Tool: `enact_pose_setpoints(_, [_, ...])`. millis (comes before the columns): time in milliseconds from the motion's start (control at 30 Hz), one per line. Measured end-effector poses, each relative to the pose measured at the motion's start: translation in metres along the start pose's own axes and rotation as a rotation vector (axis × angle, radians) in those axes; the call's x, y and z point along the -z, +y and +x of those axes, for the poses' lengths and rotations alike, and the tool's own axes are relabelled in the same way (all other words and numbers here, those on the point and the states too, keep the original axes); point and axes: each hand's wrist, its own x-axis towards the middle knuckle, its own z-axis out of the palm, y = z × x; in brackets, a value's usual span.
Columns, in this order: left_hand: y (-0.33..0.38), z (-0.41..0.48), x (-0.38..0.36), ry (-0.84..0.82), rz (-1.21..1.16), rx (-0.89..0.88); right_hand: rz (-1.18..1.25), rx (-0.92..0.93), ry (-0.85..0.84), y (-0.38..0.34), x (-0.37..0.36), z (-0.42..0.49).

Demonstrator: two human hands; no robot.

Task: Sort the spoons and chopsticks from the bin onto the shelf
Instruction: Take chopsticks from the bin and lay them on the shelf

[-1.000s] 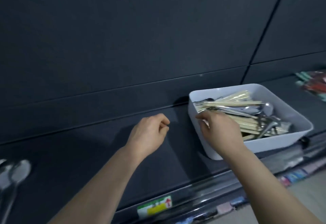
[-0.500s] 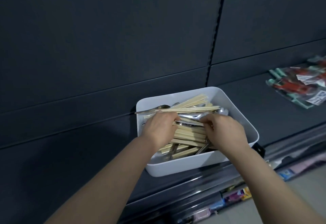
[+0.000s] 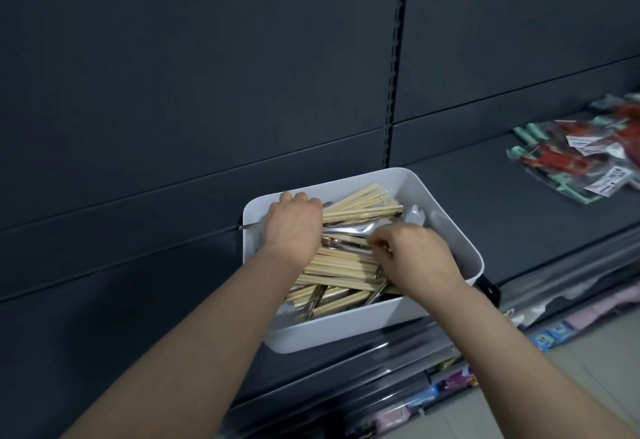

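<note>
Shows left hand curled over chopsticks inside bin on shelf, grasp hidden. Shows right hand pinching spoon, lying crosswise just left of its fingertips, between both hands.

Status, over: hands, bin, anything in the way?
Left hand, right hand both in white bin, fingers curled in pile, grip unclear. Chopsticks and spoons mixed. Chopsticks overlie spoons.

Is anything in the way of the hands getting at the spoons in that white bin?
Yes: wooden chopsticks lie across most of the white bin, and the spoons sit among and under them, only partly showing. The left hand and right hand are in the bin on the pile; nothing else visible blocks them.
</note>
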Motion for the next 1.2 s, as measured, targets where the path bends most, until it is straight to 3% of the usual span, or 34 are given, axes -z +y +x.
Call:
enact_pose_setpoints(267, [-0.039,-0.029,0.014,0.012,-0.355,0.255,-0.159,0.09,-0.194,-0.033,-0.004,0.018])
enact_pose_setpoints(533, [-0.041,-0.046,0.016,-0.028,-0.47,0.296,-0.206,0.047,-0.392,-0.039,-0.006,0.026])
enact_pose_setpoints(833, [-0.05,-0.058,0.023,0.259,-0.765,0.362,0.012,-0.08,-0.084,-0.028,0.004,0.038])
enact_pose_setpoints(933, [-0.063,-0.069,0.025,0.33,-0.812,0.365,0.173,-0.066,0.069,-0.043,0.009,0.043])
enact_pose_setpoints(1067, [-0.097,-0.095,0.024,0.457,-0.876,0.416,0.524,0.095,0.35,-0.099,0.026,0.044])
enact_pose_setpoints(1133, [-0.122,-0.11,0.025,0.431,-0.923,0.517,0.776,0.127,0.291,-0.139,0.032,0.045])
enact_pose_setpoints(1200, [-0.146,-0.127,0.023,0.354,-0.981,0.634,0.979,0.074,0.075,-0.178,0.028,0.048])
